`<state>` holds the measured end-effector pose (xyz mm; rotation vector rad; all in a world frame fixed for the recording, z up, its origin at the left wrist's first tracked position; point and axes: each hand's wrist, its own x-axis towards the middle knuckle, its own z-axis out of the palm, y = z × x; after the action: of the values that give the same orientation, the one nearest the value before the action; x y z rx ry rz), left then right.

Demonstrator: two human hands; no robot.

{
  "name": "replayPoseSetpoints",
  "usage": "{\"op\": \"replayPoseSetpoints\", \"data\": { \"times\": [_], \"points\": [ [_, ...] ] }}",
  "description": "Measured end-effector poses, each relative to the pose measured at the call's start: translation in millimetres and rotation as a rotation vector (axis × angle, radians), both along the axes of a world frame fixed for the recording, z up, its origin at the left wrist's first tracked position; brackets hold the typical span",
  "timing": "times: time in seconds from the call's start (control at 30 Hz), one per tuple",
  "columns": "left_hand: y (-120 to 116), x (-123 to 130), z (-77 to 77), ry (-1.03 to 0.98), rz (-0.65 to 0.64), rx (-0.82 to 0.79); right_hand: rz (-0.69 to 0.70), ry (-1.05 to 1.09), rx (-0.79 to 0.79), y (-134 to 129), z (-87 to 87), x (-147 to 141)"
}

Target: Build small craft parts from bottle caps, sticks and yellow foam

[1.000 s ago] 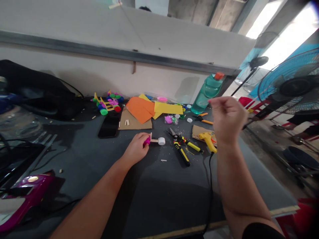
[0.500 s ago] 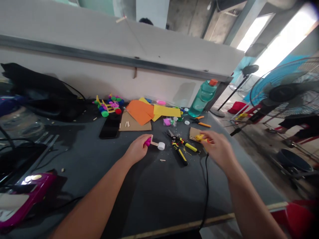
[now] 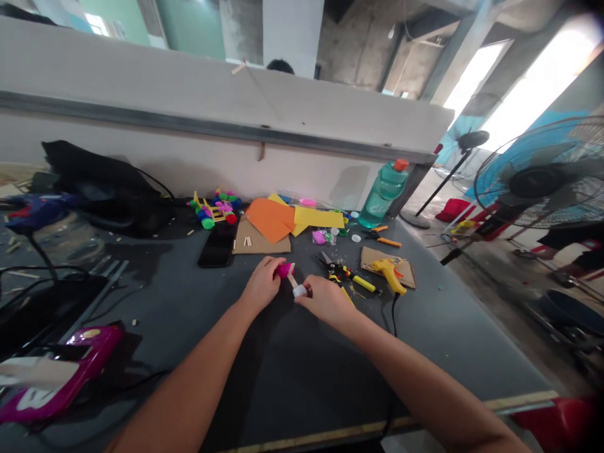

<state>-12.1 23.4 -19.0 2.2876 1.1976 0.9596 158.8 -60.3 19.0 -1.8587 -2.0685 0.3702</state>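
My left hand (image 3: 262, 283) is closed on a bright pink cap (image 3: 285, 270) above the dark tabletop. A short flat wooden stick (image 3: 293, 281) runs from the pink cap to a white cap (image 3: 299, 290). Fingers of my right hand (image 3: 325, 298) pinch the white cap from the right side. Behind that hand lie pliers with yellow and black handles (image 3: 361, 280), partly covered by it. Farther right, a yellow glue gun (image 3: 391, 274) rests on a piece of cardboard (image 3: 409, 277), its cord trailing toward the table's front.
Orange paper (image 3: 270, 219), yellow paper (image 3: 325, 218) and a phone (image 3: 216, 245) lie toward the back. A colourful toy car (image 3: 214, 211) stands beside them. A green bottle (image 3: 383, 194) is at the back right, orange-handled pliers (image 3: 387, 241) near it. At left is a magenta device (image 3: 92, 358).
My right hand has let go of the glue gun on the cardboard and moved left to the white cap. My left hand still holds the pink cap. The camera view has shifted slightly.
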Motion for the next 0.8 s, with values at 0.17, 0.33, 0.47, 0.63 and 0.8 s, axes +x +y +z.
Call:
{"op": "replayPoseSetpoints", "data": {
  "times": [0.17,0.33,0.47,0.63,0.8],
  "points": [
    [0.5,0.9,-2.1,-0.018,-0.050,-0.086,-0.062,-0.012,0.066,-2.4,-9.1,-7.9],
    [-3.1,1.6,1.8,0.038,-0.136,-0.108,-0.041,-0.009,0.090,-2.6,-11.3,-6.3],
    [-5.2,2.9,3.4,0.051,-0.148,-0.092,-0.030,0.027,0.090,-2.6,-8.4,-2.3],
    [-4.7,3.9,-0.5,0.031,-0.125,-0.043,-0.039,0.134,0.111,1.2,-3.7,12.3],
    [-6.0,4.8,0.0,-0.001,-0.084,-0.001,-0.004,0.248,0.189,15.7,-1.4,28.4]
  ]
}}
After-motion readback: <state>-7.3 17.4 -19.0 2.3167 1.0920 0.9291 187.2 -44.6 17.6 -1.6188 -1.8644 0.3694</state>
